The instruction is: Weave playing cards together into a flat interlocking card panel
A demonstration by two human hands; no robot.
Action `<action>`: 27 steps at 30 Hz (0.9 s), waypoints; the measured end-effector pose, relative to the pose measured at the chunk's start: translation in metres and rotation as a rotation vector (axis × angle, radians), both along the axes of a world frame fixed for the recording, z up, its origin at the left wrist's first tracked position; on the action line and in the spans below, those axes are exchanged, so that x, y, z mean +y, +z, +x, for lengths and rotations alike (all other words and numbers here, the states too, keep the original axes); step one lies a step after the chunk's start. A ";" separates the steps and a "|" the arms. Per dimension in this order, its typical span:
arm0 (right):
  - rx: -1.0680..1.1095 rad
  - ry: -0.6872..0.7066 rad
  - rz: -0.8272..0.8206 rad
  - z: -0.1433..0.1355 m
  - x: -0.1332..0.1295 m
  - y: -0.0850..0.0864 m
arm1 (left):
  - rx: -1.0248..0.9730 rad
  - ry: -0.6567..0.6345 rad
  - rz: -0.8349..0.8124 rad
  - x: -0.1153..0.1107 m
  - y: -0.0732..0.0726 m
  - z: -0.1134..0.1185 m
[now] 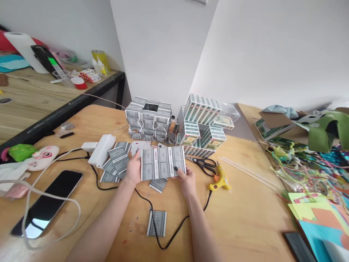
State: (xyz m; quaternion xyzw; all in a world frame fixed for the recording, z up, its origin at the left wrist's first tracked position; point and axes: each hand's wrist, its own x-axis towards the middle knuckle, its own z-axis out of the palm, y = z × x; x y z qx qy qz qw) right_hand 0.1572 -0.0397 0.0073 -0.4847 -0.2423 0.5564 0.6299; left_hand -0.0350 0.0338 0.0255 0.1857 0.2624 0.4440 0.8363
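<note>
The fingers (181,173) wear dark nail polish (176,169); forearms (116,209) are bare.

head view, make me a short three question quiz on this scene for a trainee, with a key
1. What do the left hand and right hand hold between them?
a) a smartphone
b) a panel of cards
c) a paper roll

2. True or false: the yellow glue gun is held in the right hand.

3. Fill in the blank: the black-handled ____ lie on the table beside the glue gun.

Key:
1. b
2. False; it lies on the table, to the right of the right hand.
3. scissors
</note>
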 end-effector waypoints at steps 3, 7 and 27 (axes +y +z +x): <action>-0.065 0.146 -0.001 0.003 -0.002 0.004 | 0.092 -0.017 -0.035 0.000 -0.005 -0.001; -0.110 0.141 0.006 0.004 -0.004 0.009 | 0.192 -0.043 -0.058 -0.001 -0.010 -0.001; -0.131 0.189 -0.057 -0.003 -0.003 0.010 | 0.422 -0.133 0.039 -0.007 -0.005 0.011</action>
